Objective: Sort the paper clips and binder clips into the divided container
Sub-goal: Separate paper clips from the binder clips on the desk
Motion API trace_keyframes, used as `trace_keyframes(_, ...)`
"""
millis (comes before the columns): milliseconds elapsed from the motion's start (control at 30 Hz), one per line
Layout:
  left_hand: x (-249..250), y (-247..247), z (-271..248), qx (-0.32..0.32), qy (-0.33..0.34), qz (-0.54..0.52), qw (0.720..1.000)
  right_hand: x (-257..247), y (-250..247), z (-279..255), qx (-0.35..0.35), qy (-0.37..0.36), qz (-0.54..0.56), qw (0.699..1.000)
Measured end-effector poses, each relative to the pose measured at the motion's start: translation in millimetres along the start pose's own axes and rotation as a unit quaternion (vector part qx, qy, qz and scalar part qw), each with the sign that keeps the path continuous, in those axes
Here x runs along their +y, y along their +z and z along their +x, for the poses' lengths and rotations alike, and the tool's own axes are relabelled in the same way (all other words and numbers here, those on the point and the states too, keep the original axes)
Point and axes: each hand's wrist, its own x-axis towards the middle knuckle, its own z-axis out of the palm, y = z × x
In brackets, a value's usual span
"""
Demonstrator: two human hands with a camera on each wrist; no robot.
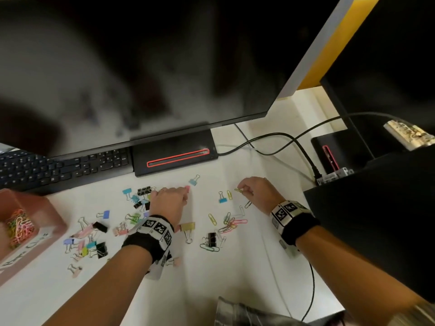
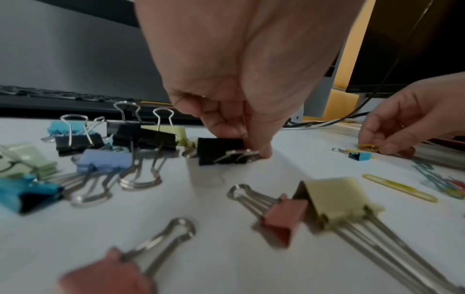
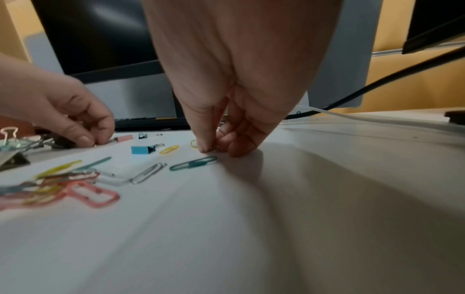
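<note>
— How many hands (image 1: 168, 200) over the desk?
— Two. One pink container (image 1: 35, 222), one keyboard (image 1: 63, 167).
— And clips?
— Dozens; binder clips (image 1: 188, 228) and paper clips (image 1: 229, 223) overlap too much to count exactly.

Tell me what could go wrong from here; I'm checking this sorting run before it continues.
The right hand pinches a thin yellow paper clip flat on the table; it may slip. The left hand pinches a black binder clip by its wire handles beside a tangled pile, which might drag along. The container sits far left, a long carry.
</note>
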Motion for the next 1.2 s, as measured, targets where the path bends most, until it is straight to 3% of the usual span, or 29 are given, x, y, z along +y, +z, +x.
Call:
trace_keyframes(133,6.9,-12.5,-3.5,-0.048,-0.006,0.023,0.999,6.2,5.6,-13.9,0.025,-0.004,-0.002,1.0)
trace_keyframes(200,12.4,-19.0,-6.9,-0.031,0.006,-0.022,0.999,9.8,9.8,-25.8,0.039,-0.019,-0.006,0.999)
trace_keyframes(300,33.3,-21.9,-23.0,0.051,0.079,-0.144,0.985,14.7,17.9,-46.2,0.008,-0.048,-0.026,0.998)
trace_keyframes(433,76.5,-5.3,-46.2,-0.004,0.148,-0.185,0.971,10.4,30.0,-60.3,-0.03,-0.056,-0.036,0.997)
trace_keyframes(533,96.3,18.2,-51.5,-0.045,0.148,-0.105,0.982,2.9,36.9,-59.9,-0.004,-0.052,-0.014,0.999)
trace_keyframes(633,102.2,27.4,-52.9,-0.033,0.124,-0.072,0.989,-4.9,39.7,-56.7,0.023,-0.046,0.009,0.999)
trace_keyframes(733,99.8,23.8,-47.7,-0.03,0.093,-0.101,0.99,-11.6,39.0,-52.1,-0.004,-0.04,0.008,0.999)
trace_keyframes(900,84.7,19.0,-37.0,-0.044,0.113,-0.103,0.987,-23.9,32.7,-44.5,-0.056,0.014,-0.022,0.998)
trace_keyframes(1200,73.5,30.5,-18.1,-0.063,0.111,-0.124,0.984,-28.1,36.5,-50.6,-0.034,0.037,-0.031,0.998)
